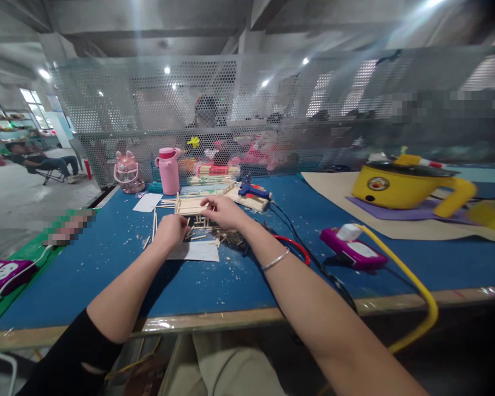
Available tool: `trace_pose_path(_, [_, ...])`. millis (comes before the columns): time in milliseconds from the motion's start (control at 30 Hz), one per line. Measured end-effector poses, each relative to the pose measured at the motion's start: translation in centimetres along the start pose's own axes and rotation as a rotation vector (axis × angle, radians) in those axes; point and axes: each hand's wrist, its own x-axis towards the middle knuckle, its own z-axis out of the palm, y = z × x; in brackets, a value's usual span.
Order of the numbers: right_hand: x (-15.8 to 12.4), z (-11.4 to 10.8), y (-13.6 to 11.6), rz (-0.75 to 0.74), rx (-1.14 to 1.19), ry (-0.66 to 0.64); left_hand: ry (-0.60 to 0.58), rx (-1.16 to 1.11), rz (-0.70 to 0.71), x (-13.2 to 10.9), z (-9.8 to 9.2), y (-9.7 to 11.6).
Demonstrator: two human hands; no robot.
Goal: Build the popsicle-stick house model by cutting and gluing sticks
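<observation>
A small structure of pale wooden sticks (190,206) stands on the blue table, with a flat slatted panel on top. My right hand (221,212) has its fingers bent and pressed together at the panel's right end. Lower left of the structure, my left hand (172,230) is closed, its fingertips around a short wooden stick (188,222). Loose sticks (154,225) lie to the left of the structure. White paper (196,251) lies in front of it, and a dark pile of scraps (232,238) sits under my right wrist.
Behind are a blue glue gun (253,190), a pink bottle (169,171) and a clear pink bottle (127,175). To the right stand a purple power strip (353,250) with a yellow cable (400,269) and a yellow pot (404,184). A perforated screen (148,104) spans the back.
</observation>
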Motion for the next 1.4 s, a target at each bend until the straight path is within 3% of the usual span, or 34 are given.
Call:
trace_pose_path(133, [0.1, -0.8, 1.1, 0.027, -0.029, 0.138, 0.04, 0.005, -0.057, 0.2, 0.3, 0.4])
trace_pose_path(233, [-0.1, -1.1, 1.3, 0.032, -0.08, 0.157, 0.079, -0.067, -0.111, -0.1, 0.3, 0.7])
trace_pose_path(333, [-0.3, -0.8, 0.7, -0.029, -0.148, -0.012, 0.137, -0.172, -0.156, -0.4, -0.3, 0.4])
trace_pose_path(400, [-0.4, 0.1, 0.0, -0.12, -0.209, -0.168, 0.19, -0.255, -0.183, -0.5, -0.7, 0.1])
trace_pose_path(467, [-0.3, 1.4, -0.7, -0.18, -0.312, -0.242, 0.228, -0.319, -0.183, -0.6, -1.0, -0.1])
trace_pose_path(600, [0.1, 3.5, -1.3, -0.148, -0.55, -0.238, 0.195, -0.362, -0.167, -0.5, -0.9, -0.4])
trace_pose_path(700, [0.2, 4.1, -1.0, -0.112, -0.584, -0.265, 0.147, -0.364, -0.165, -0.3, -0.4, -0.4])
trace_pose_path(900, [-0.1, 2.5, -0.7, -0.103, -0.432, -0.298, 0.128, -0.356, -0.147, 0.0, 0.5, -0.5])
trace_pose_path(1000, [-0.2, 0.3, 0.3, -0.113, -0.189, -0.153, 0.131, -0.345, -0.136, 0.0, 1.0, -0.3])
trace_pose_path(1100, [-0.3, -1.5, 1.9, -0.015, -0.025, 0.197, 0.146, -0.308, -0.135, 0.2, 1.5, 0.1])
trace_pose_path(1167, [-0.2, -2.1, 2.9, 0.046, 0.024, 0.361, 0.151, -0.269, -0.138, 0.4, 1.7, 0.2])
trace_pose_path(1400, [0.0, -1.5, 3.6, 0.13, 0.02, 0.486, 0.114, -0.272, -0.128, 0.6, 2.2, 0.4])
